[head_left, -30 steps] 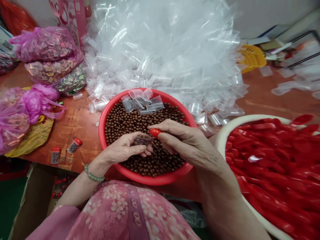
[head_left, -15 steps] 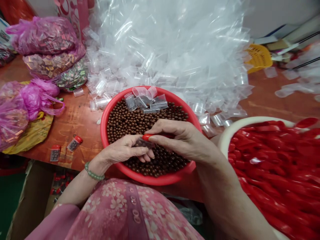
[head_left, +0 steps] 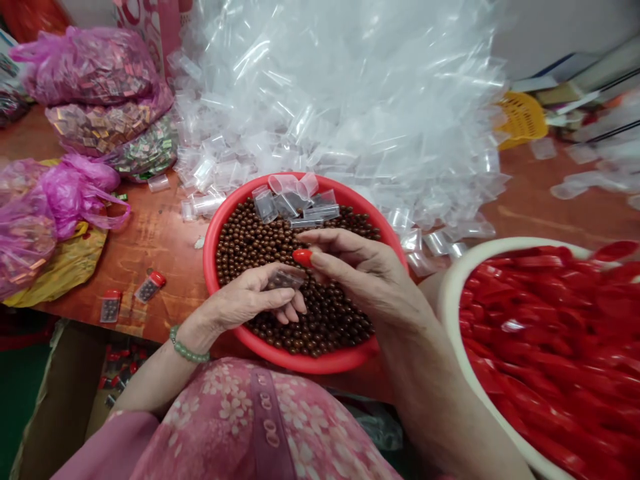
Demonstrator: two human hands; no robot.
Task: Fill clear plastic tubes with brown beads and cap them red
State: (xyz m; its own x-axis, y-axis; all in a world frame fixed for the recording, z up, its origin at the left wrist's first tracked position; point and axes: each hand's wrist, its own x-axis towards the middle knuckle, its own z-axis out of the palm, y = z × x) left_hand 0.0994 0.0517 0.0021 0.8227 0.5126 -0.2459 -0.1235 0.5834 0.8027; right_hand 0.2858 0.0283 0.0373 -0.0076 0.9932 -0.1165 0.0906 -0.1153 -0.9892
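Note:
My left hand (head_left: pixel 260 293) is curled round a small clear plastic tube (head_left: pixel 286 279) above the beads. How full the tube is I cannot tell. Just to its upper right, my right hand (head_left: pixel 357 270) pinches a small red cap (head_left: pixel 303 257) between thumb and fingertips; its rounded end sticks out, apart from the tube. Both hands hover over a red basin (head_left: pixel 213 233) of shiny brown beads (head_left: pixel 255 233). Several clear empty tubes (head_left: pixel 265 203) lie on the beads at the basin's far side.
A big heap of clear tubes (head_left: pixel 340 87) rises behind the basin. At right stands a cream tub (head_left: pixel 453 293) of red plastic pieces (head_left: pixel 550 333). Two capped tubes (head_left: pixel 150 287) lie left, near pink bags (head_left: pixel 95 67). Below is a cardboard box (head_left: pixel 55 400). A yellow basket (head_left: pixel 523 120) sits far right.
The red cap was against the tube's end; my right hand has drawn it slightly up and away. My left hand keeps hold of the tube in nearly the same place.

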